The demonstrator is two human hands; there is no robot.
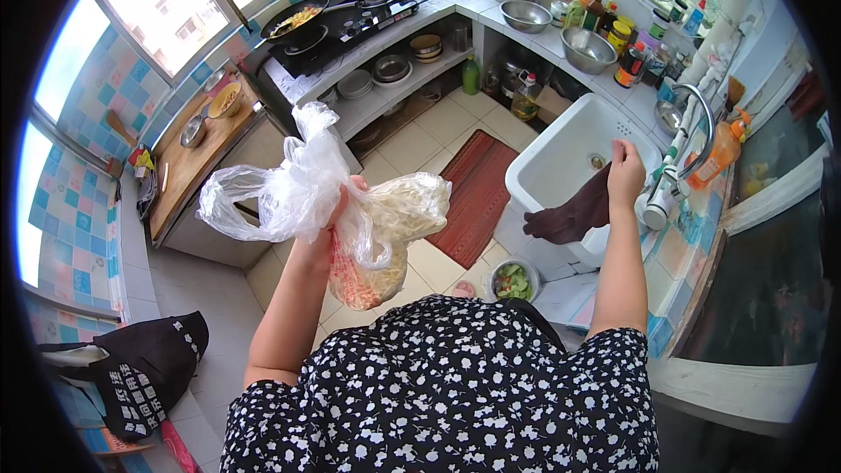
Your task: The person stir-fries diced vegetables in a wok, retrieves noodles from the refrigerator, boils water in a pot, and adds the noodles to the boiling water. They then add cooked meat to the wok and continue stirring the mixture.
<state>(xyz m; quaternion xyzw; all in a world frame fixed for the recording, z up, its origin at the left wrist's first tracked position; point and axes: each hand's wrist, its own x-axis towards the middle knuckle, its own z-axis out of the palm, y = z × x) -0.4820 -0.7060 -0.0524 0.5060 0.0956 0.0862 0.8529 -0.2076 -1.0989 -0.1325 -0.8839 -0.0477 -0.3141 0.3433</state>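
Bulging clear plastic bag of pale strands pinched at bunched neck by left hand's grip, left of white rectangular sink; limp dark-maroon cloth pinched in right hand at sink's near rim. Step judged as carrying; steady hold called for.

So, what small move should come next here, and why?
Perhaps set the dark cloth on the edge of the white sink: the right hand holds it close by, while the left hand alone carries the plastic bags, which might need a second hand.
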